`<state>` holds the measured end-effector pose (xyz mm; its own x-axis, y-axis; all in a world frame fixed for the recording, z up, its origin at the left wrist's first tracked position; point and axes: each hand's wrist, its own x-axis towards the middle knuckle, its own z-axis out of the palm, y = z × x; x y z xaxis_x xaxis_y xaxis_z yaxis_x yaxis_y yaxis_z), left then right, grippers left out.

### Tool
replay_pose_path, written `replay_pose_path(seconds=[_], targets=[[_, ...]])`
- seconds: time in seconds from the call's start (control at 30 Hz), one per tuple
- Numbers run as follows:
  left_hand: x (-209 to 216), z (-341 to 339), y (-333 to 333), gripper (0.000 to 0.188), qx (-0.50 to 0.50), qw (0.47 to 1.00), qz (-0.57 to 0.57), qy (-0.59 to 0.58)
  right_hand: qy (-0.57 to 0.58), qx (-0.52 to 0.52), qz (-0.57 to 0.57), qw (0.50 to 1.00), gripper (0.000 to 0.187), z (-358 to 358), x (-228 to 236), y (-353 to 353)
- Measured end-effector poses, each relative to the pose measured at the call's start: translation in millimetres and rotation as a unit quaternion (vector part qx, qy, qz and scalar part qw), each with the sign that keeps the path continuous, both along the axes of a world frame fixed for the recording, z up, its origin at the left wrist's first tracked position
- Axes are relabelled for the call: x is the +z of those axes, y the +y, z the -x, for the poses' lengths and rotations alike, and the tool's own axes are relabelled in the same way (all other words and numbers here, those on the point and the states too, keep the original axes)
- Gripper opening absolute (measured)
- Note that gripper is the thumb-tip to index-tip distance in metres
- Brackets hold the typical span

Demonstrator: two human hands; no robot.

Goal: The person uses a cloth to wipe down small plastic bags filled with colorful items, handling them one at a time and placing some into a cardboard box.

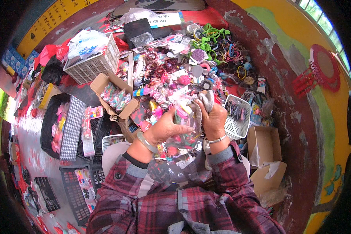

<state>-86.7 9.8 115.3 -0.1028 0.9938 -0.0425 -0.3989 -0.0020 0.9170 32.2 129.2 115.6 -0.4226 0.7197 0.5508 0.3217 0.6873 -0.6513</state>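
In front of my chest, my left hand [165,128] is closed on a clear plastic bag [186,141] that has small colourful pieces in or behind it; I cannot tell which. Its thumb points right and the fingertips are partly hidden. A grey cloth-like strip [208,100] sticks up out of my right hand [214,121], whose fingers are wrapped round it. The two hands are close together, just above a heap of hair ornaments and trinkets [165,91]. A bracelet circles each wrist.
Left of the heap are a cardboard box [132,108] of packets, a white crate [112,54] and a houndstooth-patterned bin [69,128]. A white perforated basket [242,132] and an open carton [266,146] stand to the right. Green headbands [211,52] lie farther back by the painted wall.
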Motion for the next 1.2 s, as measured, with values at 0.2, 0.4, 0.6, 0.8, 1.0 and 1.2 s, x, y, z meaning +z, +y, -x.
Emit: replay_pose_path(seconds=[0.2,0.4,0.6,0.8,1.0,1.2], targets=[[10,0,-1,0.052,-0.022,1.0,0.004,-0.007,0.117,0.04,0.087,0.989,0.018,-4,-3,4],[12,4,-2,0.055,-0.03,0.999,0.004,0.013,0.245,0.114,0.279,0.921,0.021,-4,-6,2],[18,3,-4,0.053,-0.03,0.999,-0.012,0.038,0.279,0.098,0.32,0.9,0.022,-4,-5,2],[10,22,-18,0.053,-0.034,0.997,0.04,0.052,0.33,0.158,0.522,0.77,0.049,-26,23,29],[11,28,-24,0.053,-0.098,0.984,0.029,0.146,0.29,0.367,0.534,0.704,0.068,-40,13,22],[-4,27,-16,0.058,-0.101,0.912,-0.028,0.396,0.087,0.419,0.401,0.81,0.041,-27,-5,-11]])
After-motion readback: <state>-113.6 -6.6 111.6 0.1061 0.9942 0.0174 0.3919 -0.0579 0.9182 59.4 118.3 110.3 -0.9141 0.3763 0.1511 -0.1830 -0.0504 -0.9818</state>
